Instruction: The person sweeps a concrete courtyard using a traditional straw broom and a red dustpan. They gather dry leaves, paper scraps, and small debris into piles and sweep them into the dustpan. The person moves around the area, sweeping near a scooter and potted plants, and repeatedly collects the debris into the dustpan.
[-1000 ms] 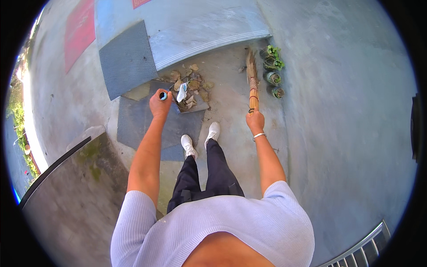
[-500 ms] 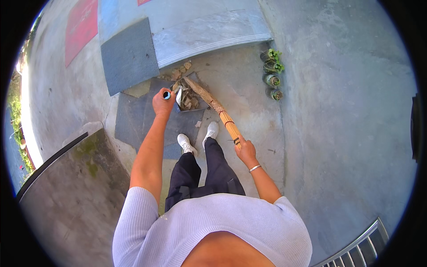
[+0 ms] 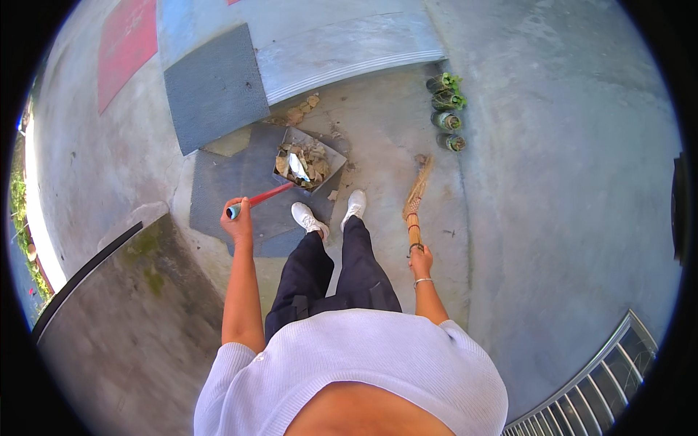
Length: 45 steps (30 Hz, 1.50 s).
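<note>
Dry brown leaves and a white scrap fill the grey metal dustpan on the dark mat — left hand fisted round its red handle, right hand clenching a straw broom — green potted plants nearby.

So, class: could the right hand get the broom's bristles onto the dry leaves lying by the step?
Probably yes: the right hand grips the broom, and bare concrete lies between its bristles and the leaves; a step forward seems needed.

broom swung right off the dustpan, now hanging beside right foot
</note>
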Tool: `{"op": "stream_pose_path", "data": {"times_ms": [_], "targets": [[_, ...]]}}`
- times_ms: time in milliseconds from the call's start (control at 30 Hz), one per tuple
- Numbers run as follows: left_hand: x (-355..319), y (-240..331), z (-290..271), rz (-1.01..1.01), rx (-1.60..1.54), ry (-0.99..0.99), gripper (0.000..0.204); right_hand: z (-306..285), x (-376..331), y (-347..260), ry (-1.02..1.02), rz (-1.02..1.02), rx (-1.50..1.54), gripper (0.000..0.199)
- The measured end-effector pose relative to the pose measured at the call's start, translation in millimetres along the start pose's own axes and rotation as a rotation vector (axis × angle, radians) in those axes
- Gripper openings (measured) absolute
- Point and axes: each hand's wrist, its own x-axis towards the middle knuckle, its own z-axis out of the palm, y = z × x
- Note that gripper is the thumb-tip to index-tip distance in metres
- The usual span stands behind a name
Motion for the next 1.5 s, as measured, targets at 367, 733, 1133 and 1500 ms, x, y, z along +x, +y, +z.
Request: {"op": "stream_pose_path", "data": {"times_ms": [367, 733, 1133, 1500], "targets": [[49.7, -21.2, -70.3, 0.098, 0.248, 0.148, 0.015, 222.3, -99.8, -105.9, -0.345, 0.008, 0.336, 0.017], [102.1, 16.6, -15.9, 0.079, 0.36, 0.042, 0.022, 171.8, -38.0, -193.5, 0.01, -0.878, -0.55, 0.03], [158.8, 19.6, -19.8, 0.173, 0.371, -0.016, 0.018, 116.7, -72.5, -231.1, -0.301, -1.157, -1.045, 0.05], [139.6, 12.0, -13.3, 0.118, 0.289, 0.028, 0.016, 37.4, 0.0, -175.6, 0.076, -0.837, -0.635, 0.038]]}}
